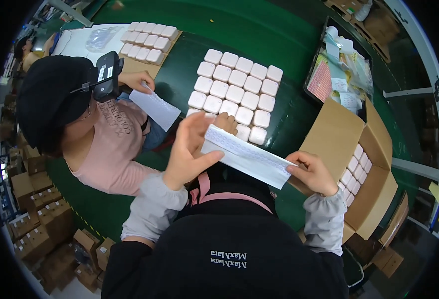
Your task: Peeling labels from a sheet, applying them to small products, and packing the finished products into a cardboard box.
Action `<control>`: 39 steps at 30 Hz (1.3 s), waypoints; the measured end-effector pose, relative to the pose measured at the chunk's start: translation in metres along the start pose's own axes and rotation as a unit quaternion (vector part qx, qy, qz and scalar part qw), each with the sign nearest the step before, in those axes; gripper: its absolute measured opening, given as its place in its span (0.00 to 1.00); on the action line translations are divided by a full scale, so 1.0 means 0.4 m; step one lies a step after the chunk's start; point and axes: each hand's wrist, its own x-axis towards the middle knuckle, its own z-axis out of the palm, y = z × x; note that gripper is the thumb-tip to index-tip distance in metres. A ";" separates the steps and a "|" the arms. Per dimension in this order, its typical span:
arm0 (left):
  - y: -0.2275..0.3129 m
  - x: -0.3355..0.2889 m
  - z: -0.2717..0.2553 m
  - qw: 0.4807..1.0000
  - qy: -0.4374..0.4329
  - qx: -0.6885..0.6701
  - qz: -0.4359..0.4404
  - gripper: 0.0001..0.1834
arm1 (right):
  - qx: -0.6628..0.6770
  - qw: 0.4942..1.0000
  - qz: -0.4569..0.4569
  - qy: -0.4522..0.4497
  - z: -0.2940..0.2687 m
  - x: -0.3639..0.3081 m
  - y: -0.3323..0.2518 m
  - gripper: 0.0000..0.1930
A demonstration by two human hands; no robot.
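A white padded sleeve [249,162] with a bluish textured strip along its upper edge stretches across in front of my body. My right hand [311,172] pinches its right end between thumb and fingers. Beside the sleeve's left end is my left hand [189,149], fingers spread and apart; its thumb overlaps the sleeve's lower left part. Just beyond lie rows of pale rounded-square cases [237,78] on the dark green table. A co-worker's hand [225,123] touches the nearest cases, partly hidden behind my sleeve.
At left sits a co-worker in a black cap [55,99], holding another white sleeve [157,109]. More cases stand on cardboard [172,45] at the far left. To my right is an open carton [336,124] containing similar cases, with a dark bin [311,92] of papers and plastic behind it.
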 end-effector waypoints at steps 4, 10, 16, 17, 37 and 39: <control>0.116 0.051 0.047 0.785 -0.176 0.565 0.182 0.37 | -0.060 0.995 -0.067 -0.048 0.009 0.031 -0.018 0.05; 0.047 0.031 0.105 0.825 -0.271 0.483 0.112 0.29 | 0.102 0.994 -0.031 -0.037 0.038 0.050 -0.021 0.05; 0.046 0.031 0.114 0.882 -0.227 0.394 -0.120 0.27 | 0.140 0.988 -0.049 -0.038 0.048 0.064 0.026 0.04; 0.049 0.032 0.117 0.883 -0.222 0.397 -0.120 0.27 | 0.140 0.989 -0.022 -0.037 0.043 0.067 0.028 0.04; 0.075 -0.110 0.089 0.916 -0.188 0.354 -0.001 0.11 | -0.046 0.973 -0.211 0.088 0.206 -0.045 -0.047 0.06; 0.078 -0.135 0.062 0.916 -0.191 0.353 0.001 0.10 | -0.062 0.972 -0.205 0.094 0.244 -0.051 -0.050 0.05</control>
